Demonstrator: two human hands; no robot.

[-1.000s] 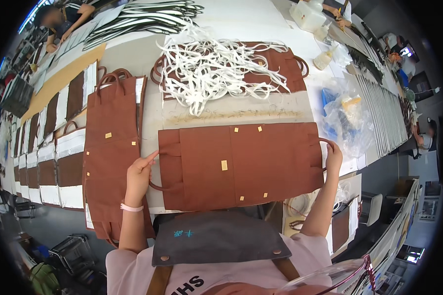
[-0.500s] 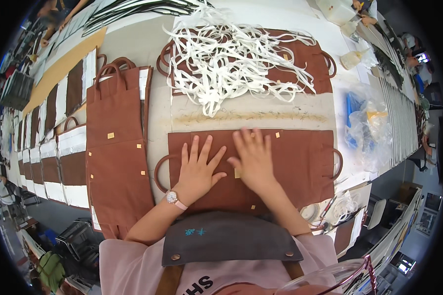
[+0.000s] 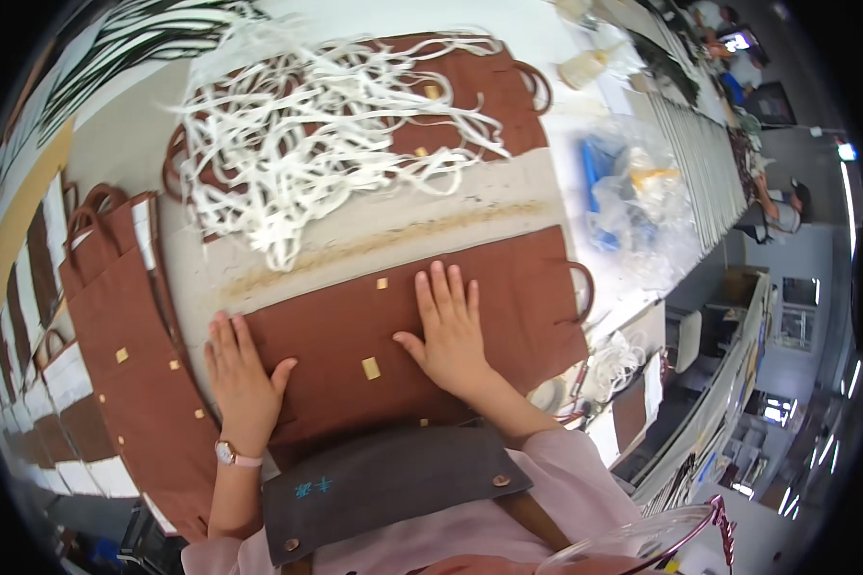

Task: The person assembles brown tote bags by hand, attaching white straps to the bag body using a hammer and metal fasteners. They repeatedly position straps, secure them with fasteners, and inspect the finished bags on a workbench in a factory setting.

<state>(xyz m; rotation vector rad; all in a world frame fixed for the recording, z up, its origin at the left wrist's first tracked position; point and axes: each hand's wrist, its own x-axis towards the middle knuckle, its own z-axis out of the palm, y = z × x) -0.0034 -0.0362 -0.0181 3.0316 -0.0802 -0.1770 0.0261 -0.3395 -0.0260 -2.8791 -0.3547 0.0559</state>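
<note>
A brown bag (image 3: 326,335) lies flat in front of me, with small yellowish squares on it. Its right-end handle (image 3: 582,292) curves out past the edge. My left hand (image 3: 246,388) rests flat near the bag's left end, fingers stretched out and thumb apart. The bag's left handle is hidden around that hand. Flat on the right half of the bag lies my right hand (image 3: 448,335), fingers straight and thumb spread toward the middle. Neither hand grips anything.
Tangled white strips (image 3: 297,134) cover another brown bag (image 3: 523,115) at the back. To the left lie stacked brown bags (image 3: 139,383). A clear plastic bag (image 3: 647,206) with blue and yellow contents is at the right, near a coil of white cord (image 3: 616,362).
My hands have moved apart along the bag, the left toward its left end and the right toward its right half. The whole view has turned and shifted.
</note>
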